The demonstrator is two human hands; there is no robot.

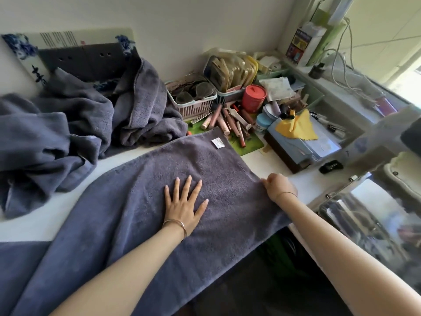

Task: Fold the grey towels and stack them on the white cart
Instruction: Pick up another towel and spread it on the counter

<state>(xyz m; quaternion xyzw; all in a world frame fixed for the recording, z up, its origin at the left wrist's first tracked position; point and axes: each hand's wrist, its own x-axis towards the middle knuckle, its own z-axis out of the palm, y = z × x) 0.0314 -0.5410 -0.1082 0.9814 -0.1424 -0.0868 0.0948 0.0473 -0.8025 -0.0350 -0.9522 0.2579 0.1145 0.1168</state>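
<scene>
A grey towel [141, 197] lies spread flat across the white tabletop [34, 222], its near part hanging over the front edge. My left hand [184, 201] rests flat on its middle with the fingers spread. My right hand [276, 185] pinches the towel's right edge with curled fingers. A white label [218, 142] shows near the towel's far corner. A heap of crumpled grey towels [75, 124] lies at the back left. At the right edge a blurred white frame [373, 144] may be the cart, though I cannot tell.
Behind the towel sit baskets of glasses [191, 96], a red tub [253, 98], scattered cosmetic tubes [230, 124] on a green mat, and a blue box [303, 144] with a yellow cloth. A black clip [330, 166] lies at the right. Cables hang by the window.
</scene>
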